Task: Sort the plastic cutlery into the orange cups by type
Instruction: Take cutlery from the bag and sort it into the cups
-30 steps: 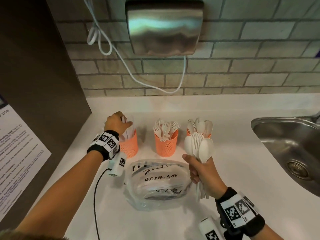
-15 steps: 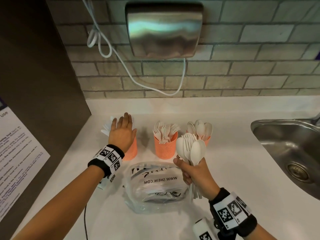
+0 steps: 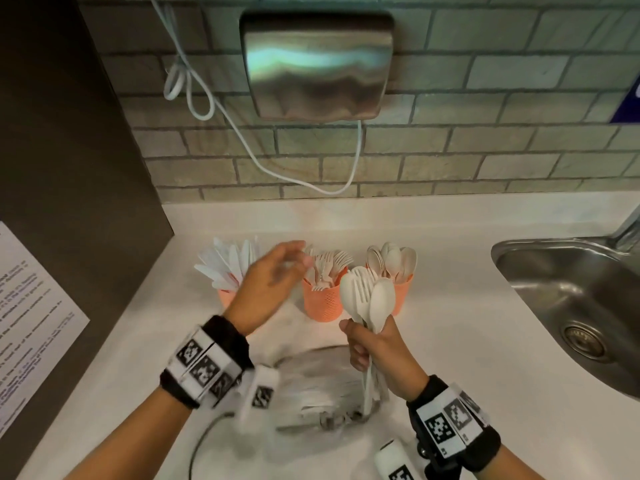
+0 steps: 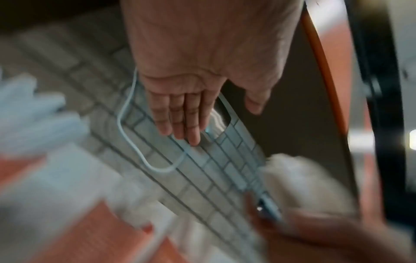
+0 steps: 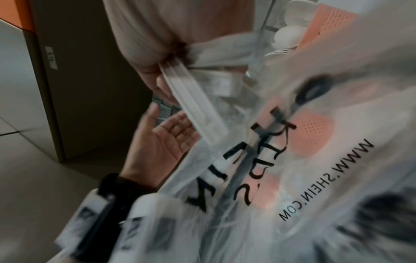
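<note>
While the right hand (image 3: 372, 344) grips a cutlery bunch (image 3: 369, 299), the left hand (image 3: 268, 282) hovers open-fingered, empty.

Cups (image 3: 321, 303): orange, fine perforated dot pattern.
Cutlery (image 3: 367, 297): plain white to cream.
Desk (image 3: 450, 341): plain white.
Bag (image 5: 315, 160): clear plastic, black lettering.
Wristbands (image 3: 207, 365): black, with white tags bearing black-and-white square codes.
Wall (image 3: 485, 150): grey-beige brick, darker mortar lines.
Dispenser (image 3: 317, 64): brushed silver.
Cable (image 3: 242, 133): white.
Sink (image 3: 571, 306): steel grey.
Side panel (image 3: 69, 133): dark brown.
</note>
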`<state>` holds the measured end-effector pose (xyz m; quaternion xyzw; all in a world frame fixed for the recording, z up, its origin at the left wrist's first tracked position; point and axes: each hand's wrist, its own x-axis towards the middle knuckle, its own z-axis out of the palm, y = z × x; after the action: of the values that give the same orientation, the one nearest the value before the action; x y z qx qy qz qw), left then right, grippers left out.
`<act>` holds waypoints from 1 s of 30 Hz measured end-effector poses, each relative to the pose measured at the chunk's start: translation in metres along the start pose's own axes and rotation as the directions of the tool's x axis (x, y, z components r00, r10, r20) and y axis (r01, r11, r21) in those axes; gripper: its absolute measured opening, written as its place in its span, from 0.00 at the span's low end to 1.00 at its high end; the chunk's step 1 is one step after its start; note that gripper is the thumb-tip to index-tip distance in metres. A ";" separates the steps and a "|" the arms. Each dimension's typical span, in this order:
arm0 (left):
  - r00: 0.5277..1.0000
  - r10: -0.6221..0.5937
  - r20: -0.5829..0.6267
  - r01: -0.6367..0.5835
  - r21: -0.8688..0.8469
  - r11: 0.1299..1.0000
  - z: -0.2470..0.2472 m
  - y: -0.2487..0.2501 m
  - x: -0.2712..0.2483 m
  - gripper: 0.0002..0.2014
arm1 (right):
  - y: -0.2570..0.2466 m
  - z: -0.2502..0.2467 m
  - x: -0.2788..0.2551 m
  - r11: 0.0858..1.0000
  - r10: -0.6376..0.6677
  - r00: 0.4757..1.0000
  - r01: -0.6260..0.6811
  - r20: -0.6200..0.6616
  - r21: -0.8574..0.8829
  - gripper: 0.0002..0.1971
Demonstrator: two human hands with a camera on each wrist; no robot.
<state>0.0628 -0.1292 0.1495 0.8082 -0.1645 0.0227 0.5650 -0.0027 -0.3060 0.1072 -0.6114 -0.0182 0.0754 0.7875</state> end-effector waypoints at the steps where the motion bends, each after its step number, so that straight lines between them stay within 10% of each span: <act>1: 0.997 -0.029 0.078 0.040 -0.136 0.990 0.009 0.007 -0.011 0.23 | 0.001 0.002 0.000 1.000 -0.014 1.000 0.014 -0.010 -0.022 0.12; 10: 0.994 -0.019 0.106 0.045 -0.248 0.968 0.043 0.013 -0.036 0.24 | -0.002 0.017 -0.002 0.981 -0.086 0.995 0.094 0.049 -0.171 0.11; 19: 0.985 0.168 0.043 -0.173 0.201 0.964 0.021 0.022 -0.029 0.15 | 0.003 0.014 -0.003 0.983 -0.042 0.999 0.047 0.028 -0.179 0.10; 30: 0.979 -0.166 0.117 0.198 -0.365 0.910 -0.003 0.043 -0.014 0.04 | 0.006 0.007 -0.011 0.984 0.003 1.000 0.002 0.029 -0.178 0.06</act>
<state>0.0376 -0.1363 0.1868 0.6973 -0.1132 -0.0955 0.7013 -0.0154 -0.2998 0.1037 -0.6780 -0.0360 0.0826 0.7295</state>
